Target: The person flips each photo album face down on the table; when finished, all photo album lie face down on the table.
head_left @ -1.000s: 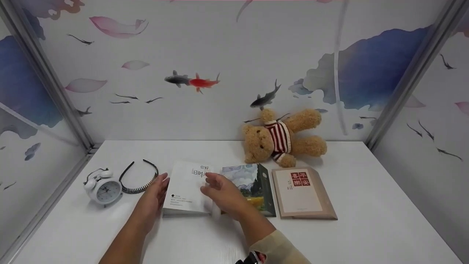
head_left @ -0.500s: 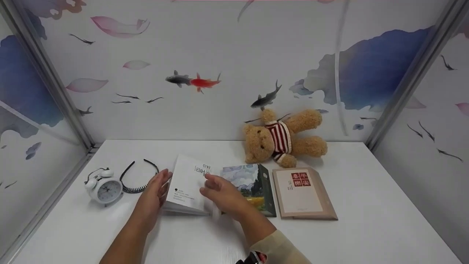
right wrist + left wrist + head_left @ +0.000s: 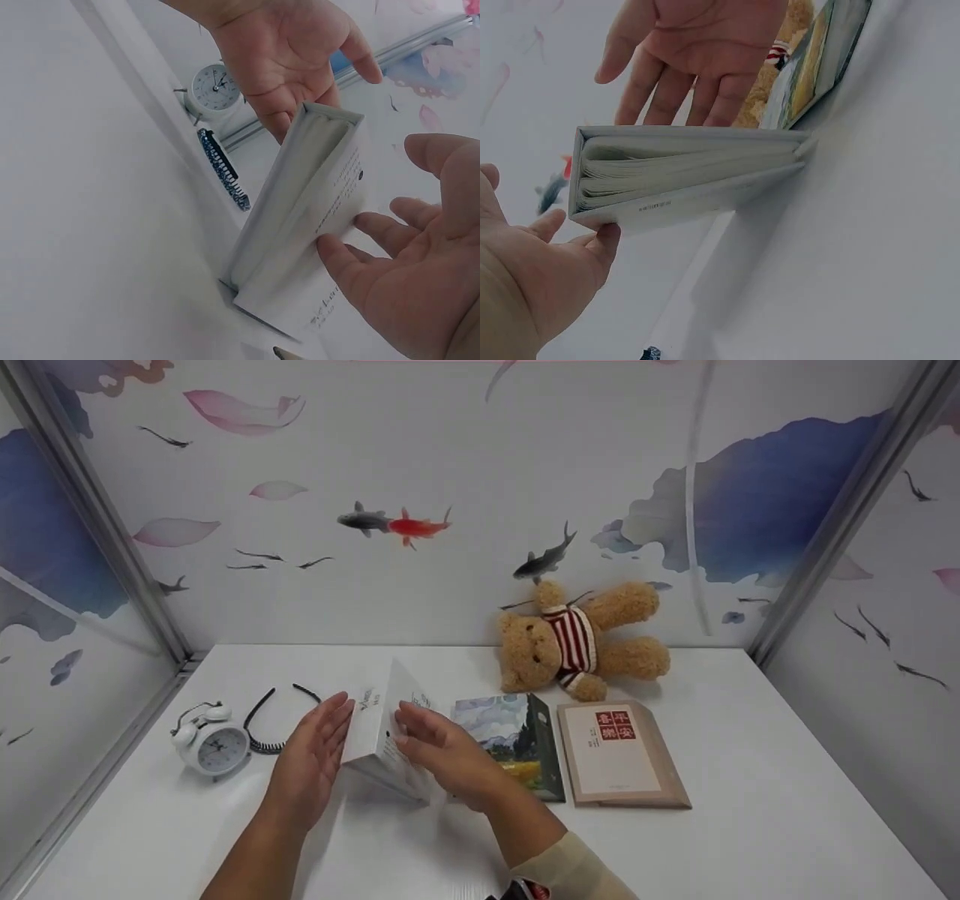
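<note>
A white book (image 3: pixel 369 731) with dark print stands tilted between my hands in the head view, its spine raised and its covers slightly parted near the table. My left hand (image 3: pixel 311 761) lies along its left side, fingertips against a cover beside the spine in the left wrist view, where the page edges of the book (image 3: pixel 682 166) show. On the opposite cover, my right hand (image 3: pixel 450 754) touches with extended fingers. In the right wrist view, the right hand's fingertips (image 3: pixel 330 251) meet the printed cover. Neither hand is curled around the book.
Left of the hands are a white alarm clock (image 3: pixel 221 748) and a black toothed headband (image 3: pixel 264 744). To the right lie a book with a painted landscape cover (image 3: pixel 487 724) and a beige book (image 3: pixel 626 765). A teddy bear (image 3: pixel 574 641) lies behind them against the wall.
The white book has gone from lying almost flat to standing steeply tilted, its left side lifted and turned rightward. My left hand has risen with it; the right hand has shifted slightly left.
</note>
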{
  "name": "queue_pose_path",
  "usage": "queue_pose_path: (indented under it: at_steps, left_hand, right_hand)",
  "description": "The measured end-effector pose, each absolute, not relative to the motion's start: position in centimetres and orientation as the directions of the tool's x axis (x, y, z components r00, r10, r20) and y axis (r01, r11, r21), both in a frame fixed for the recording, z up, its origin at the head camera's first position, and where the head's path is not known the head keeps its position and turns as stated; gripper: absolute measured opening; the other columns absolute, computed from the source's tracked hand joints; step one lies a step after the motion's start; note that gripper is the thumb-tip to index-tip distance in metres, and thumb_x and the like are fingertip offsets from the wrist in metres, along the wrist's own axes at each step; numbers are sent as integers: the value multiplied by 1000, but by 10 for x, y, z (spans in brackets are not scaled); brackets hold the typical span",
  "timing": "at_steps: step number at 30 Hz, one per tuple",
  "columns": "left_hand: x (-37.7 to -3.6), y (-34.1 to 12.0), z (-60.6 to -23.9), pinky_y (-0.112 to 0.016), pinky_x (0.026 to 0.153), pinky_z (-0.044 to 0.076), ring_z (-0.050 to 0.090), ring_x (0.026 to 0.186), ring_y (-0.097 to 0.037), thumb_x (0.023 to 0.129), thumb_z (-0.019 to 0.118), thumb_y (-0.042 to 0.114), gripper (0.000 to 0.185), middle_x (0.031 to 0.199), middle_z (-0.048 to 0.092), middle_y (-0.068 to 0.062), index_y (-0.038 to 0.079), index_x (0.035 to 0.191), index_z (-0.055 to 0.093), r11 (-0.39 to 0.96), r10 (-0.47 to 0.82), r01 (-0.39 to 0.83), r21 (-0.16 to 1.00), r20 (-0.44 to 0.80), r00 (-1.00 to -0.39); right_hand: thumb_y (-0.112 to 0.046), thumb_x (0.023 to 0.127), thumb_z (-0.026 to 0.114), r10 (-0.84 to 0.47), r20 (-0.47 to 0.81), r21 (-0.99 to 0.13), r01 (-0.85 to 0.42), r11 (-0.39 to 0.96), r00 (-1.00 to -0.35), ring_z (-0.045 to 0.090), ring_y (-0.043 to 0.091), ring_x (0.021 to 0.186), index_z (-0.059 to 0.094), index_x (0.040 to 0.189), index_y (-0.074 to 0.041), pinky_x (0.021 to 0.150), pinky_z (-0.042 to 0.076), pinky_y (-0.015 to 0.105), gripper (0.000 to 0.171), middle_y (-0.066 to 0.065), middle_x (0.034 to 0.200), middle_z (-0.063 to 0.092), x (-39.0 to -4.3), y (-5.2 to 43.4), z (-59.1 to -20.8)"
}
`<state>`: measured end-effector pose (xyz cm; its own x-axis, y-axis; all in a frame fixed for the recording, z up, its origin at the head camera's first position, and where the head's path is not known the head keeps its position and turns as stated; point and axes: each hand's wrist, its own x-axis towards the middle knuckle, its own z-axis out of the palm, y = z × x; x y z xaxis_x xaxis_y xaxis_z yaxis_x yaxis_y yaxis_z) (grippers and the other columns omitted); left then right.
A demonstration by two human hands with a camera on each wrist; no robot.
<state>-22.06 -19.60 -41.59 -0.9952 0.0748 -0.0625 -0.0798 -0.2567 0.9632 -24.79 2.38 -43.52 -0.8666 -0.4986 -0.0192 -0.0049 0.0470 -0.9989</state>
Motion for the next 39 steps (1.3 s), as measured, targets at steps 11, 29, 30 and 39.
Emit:
queue_pose_path:
  at_steps: [11,29,30,39]
  left_hand:
    - [-213,-191,-406,-40,127,17,25,152,-13,106,24,53,58,163,29,3,20,153,26,-221,167,23,975,61,-984]
    - [-228,-187,-444,-51,125,20,25,152,-29,99,29,67,71,160,34,-4,20,152,33,-142,251,-154,978,-115,-961]
    - [-228,-188,-446,-52,124,20,24,152,-31,98,29,69,74,161,32,-5,20,153,32,-130,251,-176,976,-139,-958]
    - [-234,-197,-455,-51,124,17,15,153,-37,98,29,69,83,166,16,-16,13,158,19,-156,250,-281,947,-238,-938]
  right_hand:
    - [-31,98,62,-556,107,-986,-14,-169,-824,37,20,147,35,153,-27,114,43,39,61,-10,160,33,-245,25,-427]
    - [-35,84,79,-310,-18,-999,7,35,-950,53,17,133,48,140,-47,105,51,39,64,-14,151,43,-256,40,-421]
    - [-34,84,79,-311,-18,-999,8,32,-950,53,18,133,48,140,-47,105,51,39,64,-13,151,42,-257,41,-421]
    - [-27,86,77,-318,-72,-997,71,12,-945,51,21,135,48,140,-47,109,47,42,65,-12,154,38,-262,48,-423]
